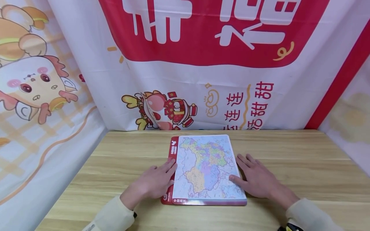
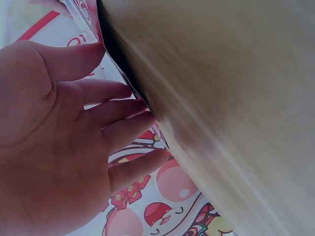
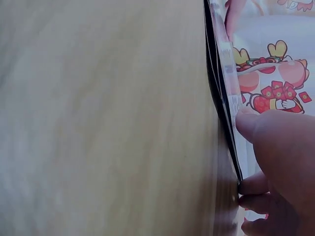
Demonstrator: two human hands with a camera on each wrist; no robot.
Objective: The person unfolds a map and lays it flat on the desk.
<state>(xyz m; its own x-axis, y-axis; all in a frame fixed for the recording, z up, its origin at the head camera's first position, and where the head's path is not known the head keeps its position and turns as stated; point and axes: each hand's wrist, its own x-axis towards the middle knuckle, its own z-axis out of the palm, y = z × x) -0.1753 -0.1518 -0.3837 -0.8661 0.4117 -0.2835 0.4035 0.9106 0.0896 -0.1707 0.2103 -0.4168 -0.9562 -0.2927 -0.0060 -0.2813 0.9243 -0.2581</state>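
Observation:
A printed map (image 1: pixel 206 163) in pastel colours lies on the wooden table, with a second board's red margin (image 1: pixel 174 148) showing along its left side. My left hand (image 1: pixel 156 182) touches that left edge with extended fingers, and the thumb lies near the lower corner. At the opposite edge, my right hand (image 1: pixel 257 179) has its fingers along the side and its thumb on the map's surface. Seen from the right wrist, the stacked edge (image 3: pixel 224 93) has thin dark layers beside the thumb. The left wrist view shows the fingers (image 2: pixel 130 130) spread along the edge.
The wooden tabletop (image 1: pixel 289 147) extends to both sides of the map. Behind it hangs a white cloth (image 1: pixel 98 93) with a big red panel and cartoon figures. Another printed cloth (image 1: pixel 57 134) hangs on the left.

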